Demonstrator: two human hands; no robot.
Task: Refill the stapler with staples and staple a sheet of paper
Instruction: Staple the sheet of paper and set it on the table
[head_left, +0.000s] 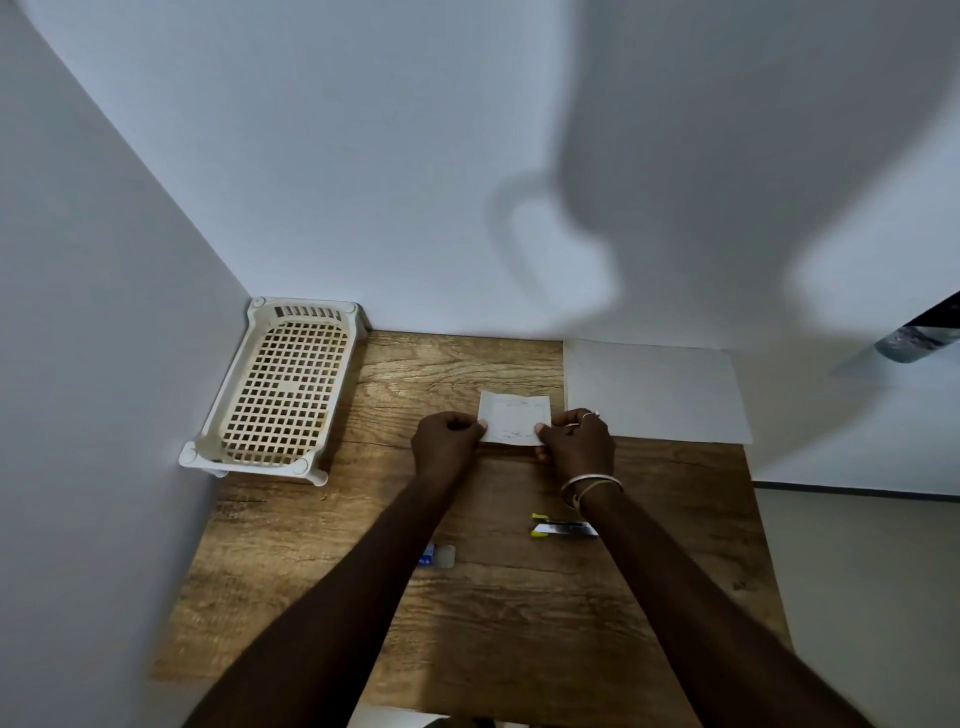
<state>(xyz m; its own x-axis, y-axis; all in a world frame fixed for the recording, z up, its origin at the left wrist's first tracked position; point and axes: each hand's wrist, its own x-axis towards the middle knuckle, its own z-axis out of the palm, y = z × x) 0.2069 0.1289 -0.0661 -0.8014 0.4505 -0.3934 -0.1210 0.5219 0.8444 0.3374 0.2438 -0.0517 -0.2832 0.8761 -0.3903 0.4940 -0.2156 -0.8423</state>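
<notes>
Head view: both our arms reach straight forward over the table, forearms bare, nearly parallel, converging a little toward the far middle. Left hand is curled, knuckles up, thumb and fingertips pinching the left edge of the folded paper. Right hand mirrors it, thumb on top of the paper's right near corner, fingers tucked under, so it is closed in a pinch too. Ring on a right finger, bangles on the right wrist. We hold the paper between both hands, small and squarish, faint marks around its border; whether it rests on the wood or is slightly raised, can't tell.

Stapler lies on the table near side of the right wrist, partly hidden by that forearm, yellow tips showing, seems hinged open, untouched. Staple box sits by the left forearm, blue part half covered by the arm, a pale square piece just beside it. White sheet lies flat at the far right of the table against the wall, just beside the folded paper. Cream basket sits in the far left corner, well apart from the hands.
</notes>
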